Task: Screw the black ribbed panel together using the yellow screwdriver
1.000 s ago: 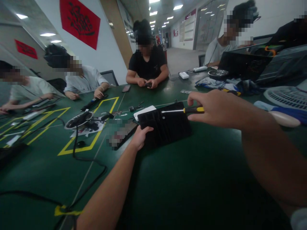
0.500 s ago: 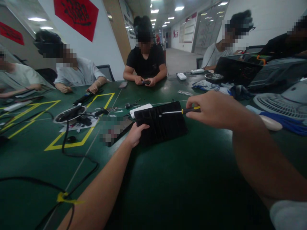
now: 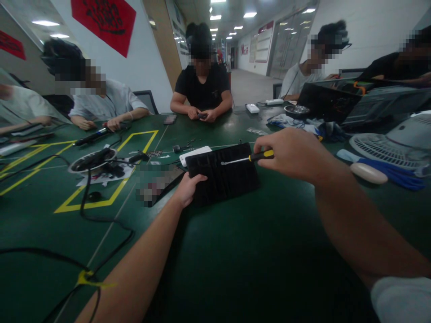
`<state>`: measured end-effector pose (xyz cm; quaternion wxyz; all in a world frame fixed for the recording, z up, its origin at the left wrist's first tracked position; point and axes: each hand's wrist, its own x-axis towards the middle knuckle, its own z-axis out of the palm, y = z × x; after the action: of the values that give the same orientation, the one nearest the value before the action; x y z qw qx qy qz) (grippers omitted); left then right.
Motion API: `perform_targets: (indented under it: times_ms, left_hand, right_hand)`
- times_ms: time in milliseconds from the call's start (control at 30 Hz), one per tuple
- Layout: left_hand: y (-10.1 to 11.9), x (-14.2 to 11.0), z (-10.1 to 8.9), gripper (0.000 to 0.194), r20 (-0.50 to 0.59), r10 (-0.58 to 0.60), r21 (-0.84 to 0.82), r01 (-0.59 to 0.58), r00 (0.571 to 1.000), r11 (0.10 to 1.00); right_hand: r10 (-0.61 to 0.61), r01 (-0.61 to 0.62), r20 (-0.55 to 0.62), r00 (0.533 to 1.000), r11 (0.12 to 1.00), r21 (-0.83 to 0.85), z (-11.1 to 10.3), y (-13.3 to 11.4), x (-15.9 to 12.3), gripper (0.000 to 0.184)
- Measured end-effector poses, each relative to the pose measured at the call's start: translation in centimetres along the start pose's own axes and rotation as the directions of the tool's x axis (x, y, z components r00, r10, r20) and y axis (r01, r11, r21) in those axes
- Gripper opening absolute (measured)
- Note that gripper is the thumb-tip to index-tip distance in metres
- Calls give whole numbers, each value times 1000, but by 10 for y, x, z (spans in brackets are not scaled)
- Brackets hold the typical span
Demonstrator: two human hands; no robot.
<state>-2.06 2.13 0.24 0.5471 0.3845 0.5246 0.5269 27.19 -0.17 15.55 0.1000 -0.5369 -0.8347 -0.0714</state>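
Note:
My left hand [image 3: 187, 188] grips the left edge of a black wallet-like case [image 3: 235, 179], thumb on top. The case lies spread and tilted, with ridges like slots across its dark face. In my right hand [image 3: 286, 154] is a screwdriver [image 3: 264, 155] with a yellow and black handle and a thin metal shaft. Its tip meets or lies right beside a small round silver snap button [image 3: 222, 163] on the case. Whether the tip presses under the button I cannot tell.
A white flat box [image 3: 197, 154] lies behind the case, a phone-like slab [image 3: 164, 184] to its left. Further left are a metal bowl [image 3: 76, 169] of dark parts and a black cable [image 3: 84, 215]. At right stand a fan [image 3: 380, 148] and blue gloves [image 3: 400, 175]. Several people sit around.
The screwdriver's handle has turned in my right hand, and its shaft slants more, handle end higher. My left hand keeps its grip. At the left, a person's hands have shifted a long dark tool.

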Motion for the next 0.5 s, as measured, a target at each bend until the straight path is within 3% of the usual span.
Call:
perform_targets:
  times_ms: [500]
  left_hand:
    - [-1,1,-1,42,4,-4,-9,4,1000,1000]
  right_hand:
    - [-2,1,-41,999,1000,-26,9,-3,3,26]
